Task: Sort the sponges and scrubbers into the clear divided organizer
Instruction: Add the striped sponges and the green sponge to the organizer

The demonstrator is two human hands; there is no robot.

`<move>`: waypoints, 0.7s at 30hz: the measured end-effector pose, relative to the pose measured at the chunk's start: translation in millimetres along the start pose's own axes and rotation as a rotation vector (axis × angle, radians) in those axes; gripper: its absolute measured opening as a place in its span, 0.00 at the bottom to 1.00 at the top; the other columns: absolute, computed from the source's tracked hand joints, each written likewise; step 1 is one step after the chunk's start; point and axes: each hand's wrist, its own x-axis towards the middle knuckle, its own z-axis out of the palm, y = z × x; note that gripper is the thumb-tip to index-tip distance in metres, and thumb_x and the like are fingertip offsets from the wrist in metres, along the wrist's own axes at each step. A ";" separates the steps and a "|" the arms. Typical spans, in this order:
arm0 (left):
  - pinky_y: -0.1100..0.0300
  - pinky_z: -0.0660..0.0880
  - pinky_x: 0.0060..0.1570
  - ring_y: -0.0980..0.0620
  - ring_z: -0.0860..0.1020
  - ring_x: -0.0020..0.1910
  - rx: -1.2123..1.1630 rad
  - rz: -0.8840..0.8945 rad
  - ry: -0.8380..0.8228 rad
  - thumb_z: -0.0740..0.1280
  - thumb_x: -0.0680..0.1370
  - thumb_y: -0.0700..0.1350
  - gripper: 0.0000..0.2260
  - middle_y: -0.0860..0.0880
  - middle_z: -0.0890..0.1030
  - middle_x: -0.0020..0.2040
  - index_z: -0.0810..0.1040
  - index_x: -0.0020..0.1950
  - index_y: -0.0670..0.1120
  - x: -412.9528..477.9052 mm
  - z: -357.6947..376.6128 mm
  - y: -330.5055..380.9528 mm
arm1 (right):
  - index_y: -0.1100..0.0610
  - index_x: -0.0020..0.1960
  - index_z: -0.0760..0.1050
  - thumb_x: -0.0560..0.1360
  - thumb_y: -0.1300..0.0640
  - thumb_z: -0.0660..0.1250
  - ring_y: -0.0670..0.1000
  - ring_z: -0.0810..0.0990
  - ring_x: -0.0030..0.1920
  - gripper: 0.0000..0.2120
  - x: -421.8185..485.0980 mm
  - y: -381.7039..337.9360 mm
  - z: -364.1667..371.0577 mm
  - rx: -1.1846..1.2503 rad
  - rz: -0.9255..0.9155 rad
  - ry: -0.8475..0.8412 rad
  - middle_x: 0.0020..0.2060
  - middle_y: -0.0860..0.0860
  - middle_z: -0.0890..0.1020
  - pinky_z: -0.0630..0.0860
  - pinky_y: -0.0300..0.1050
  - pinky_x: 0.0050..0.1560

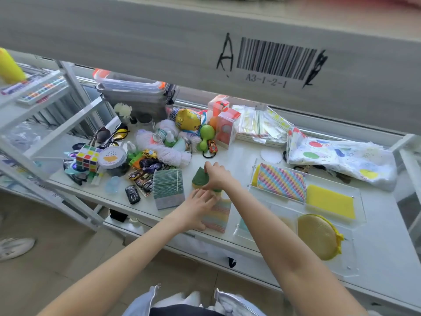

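— What do we have in front of us, biggest things first?

— The white shelf (227,153) we work on, with a grey beam (159,42) above it carrying a barcode label (275,58). It cuts across the top of our view and hides the back of the shelf. To the right sits the clear divided organizer (357,201). Behind it lies a spotted white bag (341,160).

— And what's already in the organizer?

— A rainbow-striped sponge (282,181) in the far left compartment, a yellow sponge (330,204) just right of it, and a round yellow scrubber (319,236) in the near compartment.

— What crowds the left side?

— A stack of clear bins (136,94) at the back, then loose clutter: white yarn (173,153), a puzzle cube (87,157), a round tin (112,157), toy cars (141,176), sunglasses (111,133). Nearer us a green-and-grey scrub pad (168,188) lies just left of our hands.

— Where are the hands?

— Our right hand (216,176) pinches a green-topped yellow sponge (200,179), fingers closed on its upper edge. Our left hand (200,201) lies flat with loose fingers on a pastel striped sponge (218,213) at the shelf's front edge, fingertips touching the base of the green one. We cannot tell whether the left hand grips anything.
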 end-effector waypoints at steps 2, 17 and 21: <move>0.52 0.58 0.72 0.43 0.63 0.69 0.000 -0.009 -0.003 0.73 0.67 0.50 0.41 0.45 0.64 0.71 0.56 0.75 0.46 -2.3 -0.1 -1.4 | 0.56 0.62 0.61 0.69 0.53 0.71 0.63 0.71 0.58 0.28 -0.2 0.6 4.7 -0.002 0.003 0.019 0.57 0.60 0.71 0.72 0.59 0.57; 0.51 0.65 0.67 0.46 0.63 0.67 -0.150 -0.095 0.048 0.73 0.65 0.51 0.43 0.46 0.65 0.68 0.55 0.75 0.50 0.0 -81.4 -2.9 | 0.56 0.64 0.66 0.68 0.52 0.71 0.61 0.73 0.59 0.27 -71.2 25.6 -84.6 0.053 -0.108 0.418 0.60 0.59 0.72 0.71 0.55 0.59; 0.51 0.64 0.67 0.46 0.63 0.67 -0.139 -0.062 0.068 0.74 0.65 0.51 0.44 0.47 0.64 0.70 0.54 0.76 0.50 15.1 -100.5 24.4 | 0.55 0.64 0.66 0.68 0.52 0.70 0.60 0.73 0.59 0.27 -117.0 71.9 -103.3 0.098 -0.032 0.476 0.60 0.58 0.72 0.72 0.55 0.59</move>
